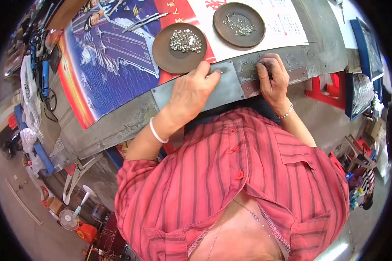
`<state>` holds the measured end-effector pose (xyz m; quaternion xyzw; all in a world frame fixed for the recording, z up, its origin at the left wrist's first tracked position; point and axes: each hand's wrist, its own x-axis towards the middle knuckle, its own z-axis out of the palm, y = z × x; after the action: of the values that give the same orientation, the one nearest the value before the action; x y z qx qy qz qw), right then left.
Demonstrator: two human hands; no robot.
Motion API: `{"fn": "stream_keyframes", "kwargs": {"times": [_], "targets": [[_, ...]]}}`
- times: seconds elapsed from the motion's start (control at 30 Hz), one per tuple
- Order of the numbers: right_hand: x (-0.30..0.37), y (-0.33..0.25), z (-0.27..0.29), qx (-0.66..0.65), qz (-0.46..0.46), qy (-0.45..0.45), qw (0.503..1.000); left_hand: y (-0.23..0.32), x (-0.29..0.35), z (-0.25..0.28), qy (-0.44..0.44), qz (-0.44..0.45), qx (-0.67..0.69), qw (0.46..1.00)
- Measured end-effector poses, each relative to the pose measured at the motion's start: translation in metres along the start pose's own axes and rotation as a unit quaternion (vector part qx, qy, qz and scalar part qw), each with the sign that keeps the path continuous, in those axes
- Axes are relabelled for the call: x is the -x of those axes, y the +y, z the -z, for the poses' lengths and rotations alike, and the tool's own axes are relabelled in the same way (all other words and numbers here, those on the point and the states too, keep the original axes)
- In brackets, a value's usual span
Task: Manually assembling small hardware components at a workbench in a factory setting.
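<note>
My left hand (191, 91) is closed in a pinch above a grey metal plate (224, 89) fixed along the bench's near edge. A small shiny tip shows at its fingertips, too small to name. My right hand (273, 80) rests with curled fingers at the bench edge, right of the plate; whatever it may hold is hidden. Beyond my left hand stands a round brown dish (163, 52) heaped with small silvery bead-like pieces (185, 41). Another brown dish (220, 26), farther right, holds thin silvery pin-like pieces (240, 27).
A printed poster (113, 74) covers much of the worn bench (122, 130). On it lie metal tweezers (144, 21). Blue trays (366, 48) and a red stool (329, 91) stand to the right. A small fan (69, 219) is on the lower left.
</note>
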<state>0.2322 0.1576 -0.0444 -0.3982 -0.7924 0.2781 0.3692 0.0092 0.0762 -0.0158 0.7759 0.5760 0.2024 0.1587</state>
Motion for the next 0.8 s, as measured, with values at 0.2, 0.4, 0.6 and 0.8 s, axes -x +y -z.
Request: {"fn": "stream_keyframes", "kwargs": {"times": [0.2, 0.4, 0.6, 0.8], "targets": [[0.0, 0.001, 0.0, 0.003, -0.015, -0.002, 1.0, -0.015, 0.038, 0.019, -0.029, 0.048, 0.005, 0.998], [0.001, 0.003, 0.001, 0.0, 0.013, 0.006, 1.0, -0.004, 0.037, 0.015, 0.017, 0.099, 0.032, 0.994], [-0.001, 0.002, -0.004, -0.013, 0.009, 0.011, 1.0, 0.008, -0.012, -0.003, -0.009, 0.038, 0.015, 0.999], [-0.005, 0.0, -0.001, 0.007, 0.006, 0.019, 1.0, -0.004, 0.014, 0.011, -0.022, 0.06, 0.029, 0.998]]}}
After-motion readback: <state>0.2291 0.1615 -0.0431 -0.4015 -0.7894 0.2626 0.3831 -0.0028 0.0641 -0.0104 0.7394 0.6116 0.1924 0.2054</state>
